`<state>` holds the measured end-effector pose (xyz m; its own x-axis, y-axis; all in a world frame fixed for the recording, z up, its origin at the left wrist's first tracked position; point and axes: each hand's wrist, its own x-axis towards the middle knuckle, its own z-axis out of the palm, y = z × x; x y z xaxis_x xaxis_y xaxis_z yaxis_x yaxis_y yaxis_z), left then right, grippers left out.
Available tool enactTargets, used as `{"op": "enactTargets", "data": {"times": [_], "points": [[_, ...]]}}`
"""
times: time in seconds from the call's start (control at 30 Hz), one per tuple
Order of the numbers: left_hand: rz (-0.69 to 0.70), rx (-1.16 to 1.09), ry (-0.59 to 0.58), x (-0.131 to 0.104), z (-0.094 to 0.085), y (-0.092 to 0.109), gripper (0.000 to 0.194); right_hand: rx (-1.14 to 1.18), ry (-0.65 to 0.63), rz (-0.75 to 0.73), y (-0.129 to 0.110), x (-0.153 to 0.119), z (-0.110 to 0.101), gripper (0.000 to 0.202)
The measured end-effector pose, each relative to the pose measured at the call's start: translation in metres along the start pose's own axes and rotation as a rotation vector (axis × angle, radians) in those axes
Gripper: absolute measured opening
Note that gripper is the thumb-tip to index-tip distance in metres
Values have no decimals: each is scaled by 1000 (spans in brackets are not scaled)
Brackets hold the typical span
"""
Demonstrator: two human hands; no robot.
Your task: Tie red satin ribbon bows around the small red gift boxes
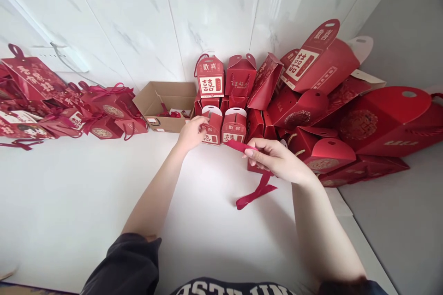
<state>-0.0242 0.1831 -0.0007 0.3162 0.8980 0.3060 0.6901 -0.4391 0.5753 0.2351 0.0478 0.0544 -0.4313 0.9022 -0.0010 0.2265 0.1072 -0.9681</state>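
A person's right hand [273, 156] pinches a red ribbon [238, 146] between thumb and fingers, well to the right of an open cardboard carton [141, 100], as the left hand [192, 135], its fingers bent and close together, touches a small red gift box [216, 125] just right of the carton; whether it grips the box cannot be told. A matching box [235, 127] stands beside the first, farther from the carton. On the white bench [86, 203], to the right of the carton and nearer the person, lies a looped ribbon length [256, 196], its far end hidden by the right hand. A box with a double-happiness label [210, 78] sits stacked right of the carton. Farther right, larger red boxes [321, 64] are heaped; left of the carton, ribbon-tied red boxes [114, 106] crowd together. Marbled tiles [214, 9] rise behind the carton.
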Motion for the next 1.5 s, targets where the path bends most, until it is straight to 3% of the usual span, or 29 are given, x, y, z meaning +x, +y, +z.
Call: {"op": "enactTargets", "data": {"times": [0.1,0.2,0.33,0.43,0.6,0.7,0.87,1.07,1.13,1.33,1.5], "points": [[3,-20,-44,-6,-12,3,18,-28,21,-7,-5,-3,-1,31],[-17,-62,-123,-20,-35,4,17,-43,39,-27,-7,-6,-2,32],[-102,-253,-439,-44,-65,1,14,-60,37,-54,-4,-7,-4,37],[-130,-329,-528,-60,-75,2,19,-26,-33,-30,0,-5,-3,32],[-9,-109,-446,-77,-69,16,20,-7,-60,22,15,8,7,27],[41,-35,-426,-81,-61,22,6,-4,-51,60,26,19,17,27],[123,-45,-438,-84,-53,26,33,37,-72,32,36,31,32,29],[121,-106,-554,-89,-40,40,23,197,-125,10,40,36,45,28],[107,-84,-552,-90,-34,43,30,176,-112,-13,40,36,47,25],[103,-109,-600,-85,-31,42,29,-419,-1,-382,28,24,41,5],[90,-117,-610,-84,-35,39,32,-767,15,-595,20,14,43,15]]}}
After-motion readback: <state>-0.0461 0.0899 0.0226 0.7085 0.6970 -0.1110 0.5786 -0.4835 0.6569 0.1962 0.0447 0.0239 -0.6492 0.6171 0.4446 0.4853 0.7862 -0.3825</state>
